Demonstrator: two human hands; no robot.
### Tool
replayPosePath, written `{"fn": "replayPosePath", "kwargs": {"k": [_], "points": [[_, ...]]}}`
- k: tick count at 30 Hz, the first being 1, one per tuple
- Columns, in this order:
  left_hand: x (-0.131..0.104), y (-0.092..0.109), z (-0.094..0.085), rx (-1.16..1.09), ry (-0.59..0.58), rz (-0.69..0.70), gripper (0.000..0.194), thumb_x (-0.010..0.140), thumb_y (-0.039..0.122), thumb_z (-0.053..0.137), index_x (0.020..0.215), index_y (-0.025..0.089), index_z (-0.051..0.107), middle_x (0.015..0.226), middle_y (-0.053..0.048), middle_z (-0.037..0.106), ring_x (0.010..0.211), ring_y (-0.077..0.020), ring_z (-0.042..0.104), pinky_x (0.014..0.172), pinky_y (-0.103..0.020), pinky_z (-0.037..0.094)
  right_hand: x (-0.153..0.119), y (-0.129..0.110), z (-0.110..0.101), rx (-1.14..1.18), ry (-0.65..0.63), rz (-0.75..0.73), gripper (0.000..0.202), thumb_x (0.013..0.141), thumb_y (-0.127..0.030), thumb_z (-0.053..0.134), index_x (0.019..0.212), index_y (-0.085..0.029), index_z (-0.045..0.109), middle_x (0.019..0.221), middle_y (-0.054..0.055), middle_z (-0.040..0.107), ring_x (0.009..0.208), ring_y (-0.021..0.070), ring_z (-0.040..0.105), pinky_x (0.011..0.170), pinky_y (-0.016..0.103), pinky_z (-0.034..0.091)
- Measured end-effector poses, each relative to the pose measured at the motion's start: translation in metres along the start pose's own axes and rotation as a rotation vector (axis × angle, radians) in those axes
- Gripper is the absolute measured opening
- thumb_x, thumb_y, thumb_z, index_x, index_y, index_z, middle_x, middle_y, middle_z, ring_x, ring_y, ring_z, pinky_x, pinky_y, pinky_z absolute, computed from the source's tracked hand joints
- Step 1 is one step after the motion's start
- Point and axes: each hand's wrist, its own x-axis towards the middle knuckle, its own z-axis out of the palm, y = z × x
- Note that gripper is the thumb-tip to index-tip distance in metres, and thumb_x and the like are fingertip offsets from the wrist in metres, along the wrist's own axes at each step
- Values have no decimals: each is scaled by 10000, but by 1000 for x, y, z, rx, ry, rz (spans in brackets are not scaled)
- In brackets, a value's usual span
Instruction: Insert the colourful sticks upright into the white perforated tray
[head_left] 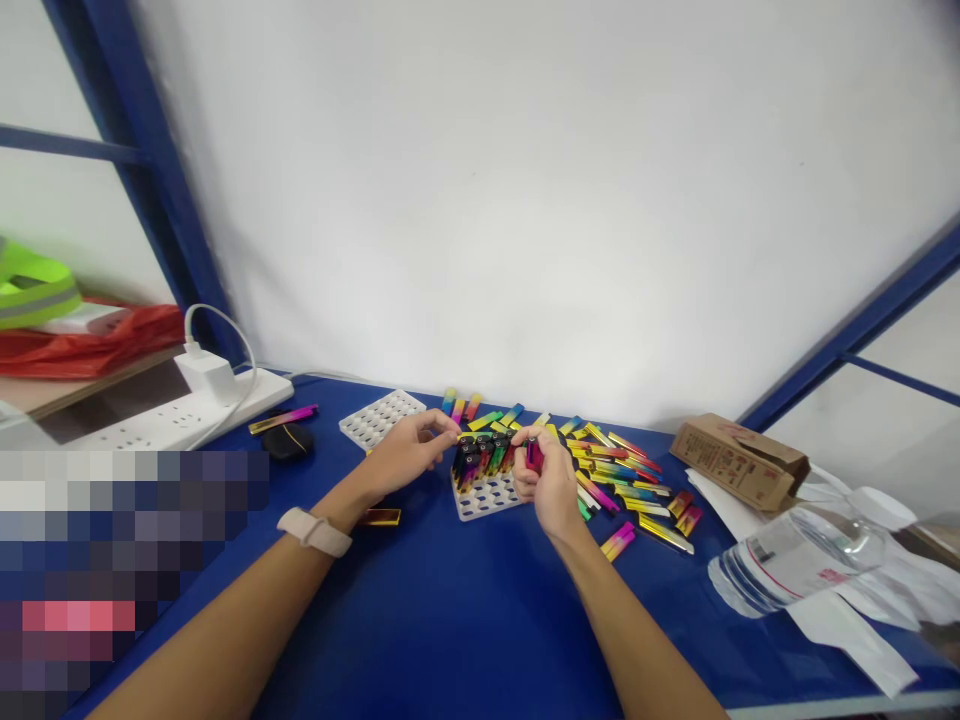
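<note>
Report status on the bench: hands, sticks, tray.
Right hand shut on pink stick. Left hand at the white tray, fingers pinched; contents unclear. Loose sticks piled right of tray. Spare tray behind left hand.

Both bare forearms come up from the bottom edge of the view and run inward over the blue bench, so that the two hands meet close together near its middle, well short of its back edge. The left hand, whose wrist bears a pale band, lies palm-down with the fingers curled loosely and the fingertips pinched together, pointing toward the other hand. The right hand is held upright on its bent wrist, back toward the camera, its thumb and fingers closed in a pinching grip at the top.
</note>
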Motion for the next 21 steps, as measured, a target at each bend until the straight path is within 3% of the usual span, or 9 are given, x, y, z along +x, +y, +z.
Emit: {"fn": "replayPosePath", "kwargs": {"k": [4, 9, 13, 17, 21], "points": [[0, 0, 0, -12, 6, -10, 342, 846, 531, 637, 913, 198, 671, 672, 11, 621, 620, -171, 610, 581, -280, 481, 0, 1, 0, -4, -23, 1, 343, 942, -561, 422, 889, -231, 498, 517, -109, 295, 406, 67, 128, 379, 173, 132], [1, 0, -1, 8, 5, -2, 341, 854, 530, 628, 918, 197, 673, 679, 9, 625, 616, -169, 611, 586, -284, 486, -1, -3, -2, -35, -34, 22, 259, 955, -482, 400, 897, -241, 474, 520, -115, 279, 402, 67, 120, 390, 173, 135], [1, 0, -1, 17, 5, -1, 329, 869, 522, 618, 915, 199, 659, 685, 15, 621, 620, -164, 610, 585, -282, 490, 1, -2, -6, -26, -52, -1, 281, 962, -508, 390, 931, -237, 460, 531, -114, 313, 401, 68, 133, 388, 176, 137], [-1, 2, -2, 41, 12, -8, 315, 879, 507, 612, 914, 197, 656, 674, 17, 613, 624, -165, 613, 586, -280, 486, 3, -1, -12, -143, -102, -42, 245, 945, -485, 491, 947, -248, 426, 631, -90, 445, 422, 68, 249, 406, 192, 205], [-1, 3, -2, 50, 17, -6, 311, 882, 501, 608, 918, 196, 661, 701, 11, 628, 632, -166, 620, 588, -281, 492, 1, -6, -17, -433, -96, -141, 198, 906, -378, 611, 929, -230, 482, 725, -53, 519, 548, 101, 456, 516, 228, 386]]}}
